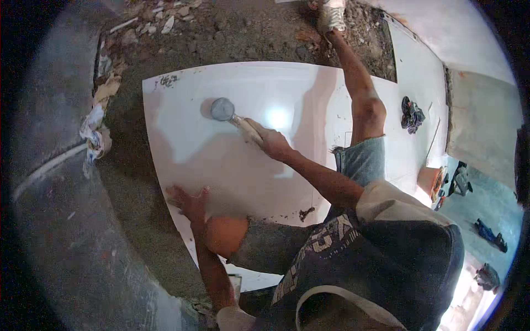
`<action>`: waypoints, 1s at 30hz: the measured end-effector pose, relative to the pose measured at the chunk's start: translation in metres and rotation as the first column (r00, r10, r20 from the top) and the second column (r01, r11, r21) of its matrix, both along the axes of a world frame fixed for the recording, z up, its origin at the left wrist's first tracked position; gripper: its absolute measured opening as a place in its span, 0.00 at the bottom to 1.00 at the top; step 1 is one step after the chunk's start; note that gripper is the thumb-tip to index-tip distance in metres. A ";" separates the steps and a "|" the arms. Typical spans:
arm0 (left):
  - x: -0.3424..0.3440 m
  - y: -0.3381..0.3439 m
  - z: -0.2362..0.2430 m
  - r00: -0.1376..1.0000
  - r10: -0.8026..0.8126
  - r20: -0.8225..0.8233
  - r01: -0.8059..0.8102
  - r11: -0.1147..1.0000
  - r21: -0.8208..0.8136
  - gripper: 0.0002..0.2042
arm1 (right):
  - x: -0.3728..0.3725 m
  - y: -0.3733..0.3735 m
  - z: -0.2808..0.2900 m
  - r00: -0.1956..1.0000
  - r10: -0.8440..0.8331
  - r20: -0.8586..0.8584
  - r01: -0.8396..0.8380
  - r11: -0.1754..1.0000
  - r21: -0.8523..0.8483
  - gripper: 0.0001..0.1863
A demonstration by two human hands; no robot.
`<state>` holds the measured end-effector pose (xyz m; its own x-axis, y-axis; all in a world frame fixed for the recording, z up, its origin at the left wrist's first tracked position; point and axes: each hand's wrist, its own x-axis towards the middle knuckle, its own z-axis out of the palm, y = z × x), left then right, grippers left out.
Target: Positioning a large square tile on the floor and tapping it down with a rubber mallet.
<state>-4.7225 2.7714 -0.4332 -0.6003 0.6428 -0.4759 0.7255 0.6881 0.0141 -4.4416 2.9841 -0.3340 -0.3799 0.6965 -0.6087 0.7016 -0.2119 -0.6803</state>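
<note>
My right hand (pixel 273 144) is closed round the wooden handle of a mallet (pixel 223 109) with a round grey head. The mallet's head is over the far left part of a large glossy white tile (pixel 248 83); whether it touches the surface I cannot tell. Close to the tile's left edge is my left hand (pixel 189 202), its fingers spread and slightly blurred, apparently resting on the surface. One bent knee (pixel 237 237) is over the near part of the tile, while my other leg (pixel 356 83) stretches away on the right.
Damp grey mortar or earth (pixel 132 160) borders the tile on the left, with rubble (pixel 165 22) at the far side. A pipe (pixel 49 165) with crumpled wrapping (pixel 95 135) sticks out at left. Dark crumpled items (pixel 412 116) lie on pale flooring (pixel 414 66) at right, near an orange-brown container (pixel 429 181).
</note>
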 end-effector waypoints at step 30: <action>0.115 0.199 0.036 0.995 0.001 0.096 0.007 0.997 -0.083 0.62 | 0.052 -0.021 -0.006 0.889 -0.453 -0.073 0.420 0.740 0.526 0.24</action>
